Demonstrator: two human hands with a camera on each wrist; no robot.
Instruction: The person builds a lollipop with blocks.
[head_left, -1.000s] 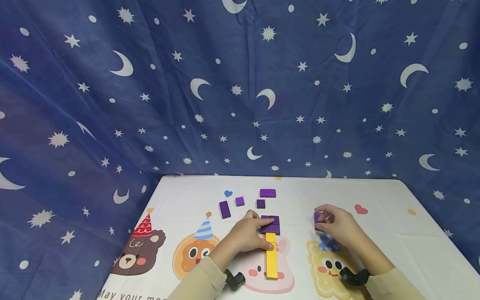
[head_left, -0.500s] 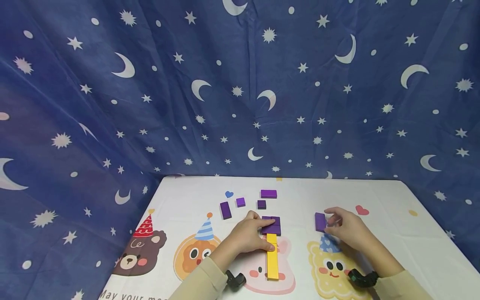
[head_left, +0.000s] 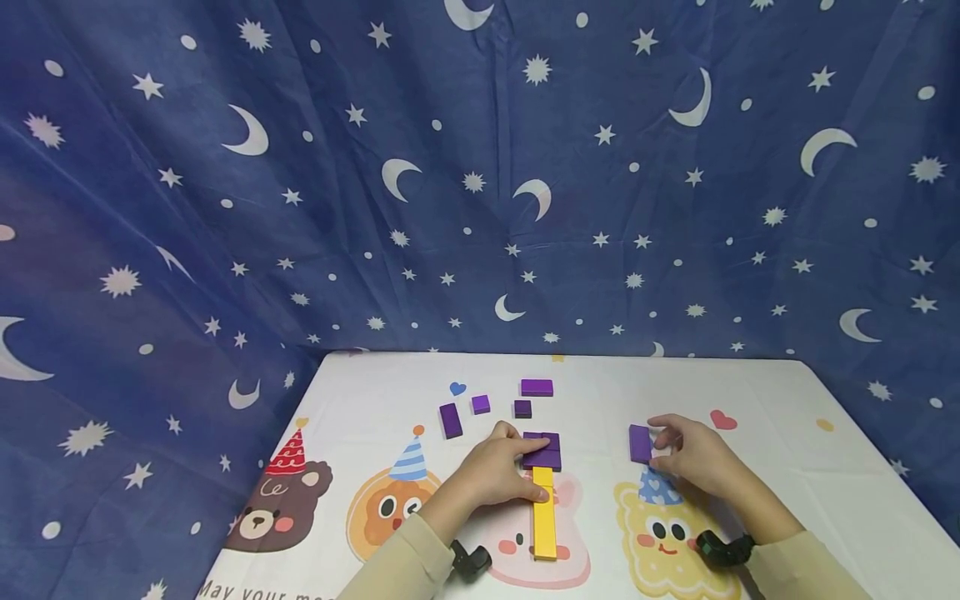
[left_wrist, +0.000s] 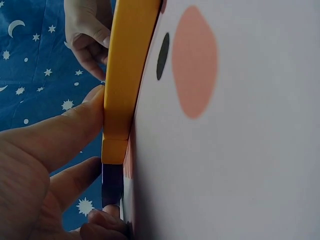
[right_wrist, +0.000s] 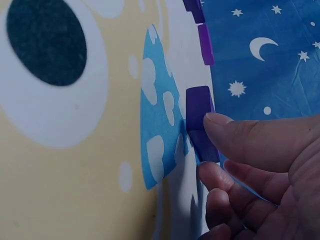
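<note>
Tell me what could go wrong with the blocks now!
The left hand touches both the yellow blocks and the joined purple blocks, so a slip might push the line crooked.

The right hand has its fingertips right beside the lone purple block, so a clumsy move could knock it askew.

Also, the dark purple block lies loose near the left hand, which might bump it when it lifts away.

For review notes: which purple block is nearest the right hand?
The lone oblong block beside the right hand; the other purple blocks lie farther left, nearer the left hand.
</note>
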